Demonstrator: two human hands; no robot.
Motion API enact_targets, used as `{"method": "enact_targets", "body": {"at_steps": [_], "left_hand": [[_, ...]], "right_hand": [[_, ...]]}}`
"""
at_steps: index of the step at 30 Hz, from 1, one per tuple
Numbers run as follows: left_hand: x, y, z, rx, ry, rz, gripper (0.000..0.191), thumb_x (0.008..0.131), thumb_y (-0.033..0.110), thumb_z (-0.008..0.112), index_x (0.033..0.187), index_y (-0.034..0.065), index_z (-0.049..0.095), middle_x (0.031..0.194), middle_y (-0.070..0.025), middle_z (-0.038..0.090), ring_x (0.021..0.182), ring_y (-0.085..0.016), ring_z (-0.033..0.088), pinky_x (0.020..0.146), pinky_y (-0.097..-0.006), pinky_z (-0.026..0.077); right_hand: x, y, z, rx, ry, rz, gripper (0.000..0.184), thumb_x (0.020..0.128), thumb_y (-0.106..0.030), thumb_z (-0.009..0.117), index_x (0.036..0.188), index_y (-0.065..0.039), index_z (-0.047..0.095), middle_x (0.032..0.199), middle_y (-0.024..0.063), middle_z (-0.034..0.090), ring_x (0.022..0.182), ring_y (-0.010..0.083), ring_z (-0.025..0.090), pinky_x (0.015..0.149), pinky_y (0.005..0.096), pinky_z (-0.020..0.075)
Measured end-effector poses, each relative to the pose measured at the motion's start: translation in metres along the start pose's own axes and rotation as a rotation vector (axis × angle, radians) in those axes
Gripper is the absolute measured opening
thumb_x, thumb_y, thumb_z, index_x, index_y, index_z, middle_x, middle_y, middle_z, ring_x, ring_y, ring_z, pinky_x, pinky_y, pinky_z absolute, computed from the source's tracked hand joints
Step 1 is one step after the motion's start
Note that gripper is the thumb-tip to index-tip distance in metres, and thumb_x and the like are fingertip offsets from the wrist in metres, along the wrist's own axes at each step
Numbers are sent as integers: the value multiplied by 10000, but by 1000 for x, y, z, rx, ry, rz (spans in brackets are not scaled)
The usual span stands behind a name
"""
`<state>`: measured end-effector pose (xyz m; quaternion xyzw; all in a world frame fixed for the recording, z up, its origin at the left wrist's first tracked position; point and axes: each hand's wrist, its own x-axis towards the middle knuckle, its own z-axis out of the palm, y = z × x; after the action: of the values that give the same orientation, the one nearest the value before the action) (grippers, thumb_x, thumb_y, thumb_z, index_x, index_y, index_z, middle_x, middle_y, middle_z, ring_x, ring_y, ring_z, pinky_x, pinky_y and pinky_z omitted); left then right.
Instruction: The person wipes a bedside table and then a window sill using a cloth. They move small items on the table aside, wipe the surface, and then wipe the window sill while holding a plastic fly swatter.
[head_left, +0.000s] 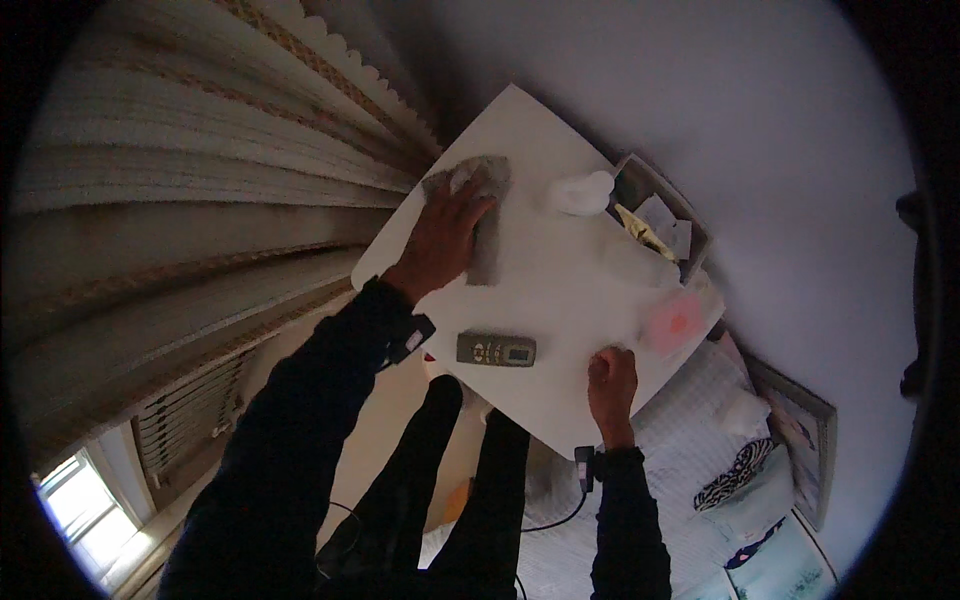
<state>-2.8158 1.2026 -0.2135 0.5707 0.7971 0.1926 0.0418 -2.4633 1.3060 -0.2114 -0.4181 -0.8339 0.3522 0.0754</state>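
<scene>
My left hand (439, 236) lies over a grey cloth (486, 259) on the white tabletop (551, 300). Its fingers are spread across the far part of the cloth, where a paler fold shows among them; whether they grip it I cannot tell. My right hand (613, 379) rests near the table's right-hand edge, fingers curled in, and nothing shows in it. Between the hands, closer to me, lies a dark handheld device with a small screen and buttons (496, 349). A pink square item (675, 322) sits just beyond my right hand.
A white rounded object (583, 193) stands beside an open box (701, 236) holding papers and a yellow packet (646, 234). Curtains (300, 217) hang against the table's left side. A bed with a pale quilted cover (675, 420) adjoins on the right. A cable (559, 521) trails from my right wrist.
</scene>
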Motion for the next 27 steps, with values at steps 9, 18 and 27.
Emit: {"method": "enact_targets", "body": {"at_steps": [9,18,27], "left_hand": [[123,-31,27,148,67,169,500,902,107,569,1391,113,464,1535,-188,346,1368,-462,334,1096,-569,339],[92,-32,-2,335,-22,133,519,902,85,556,1414,92,469,1543,-227,304,1357,-473,363,1095,-517,360],[-147,-28,-66,155,-355,-292,625,838,71,628,1428,67,420,1574,-276,200,1264,-532,390,1083,-556,343]], "right_hand": [[-1,-7,3,-55,29,5,67,862,-73,634,883,-59,571,898,114,581,858,311,576,723,419,492],[2,-10,2,-94,-14,42,64,872,-94,625,854,-56,576,875,118,583,856,309,572,717,424,492],[1,-12,-2,-65,-31,36,63,866,-78,626,846,-48,574,848,123,580,837,311,576,690,417,498]]}}
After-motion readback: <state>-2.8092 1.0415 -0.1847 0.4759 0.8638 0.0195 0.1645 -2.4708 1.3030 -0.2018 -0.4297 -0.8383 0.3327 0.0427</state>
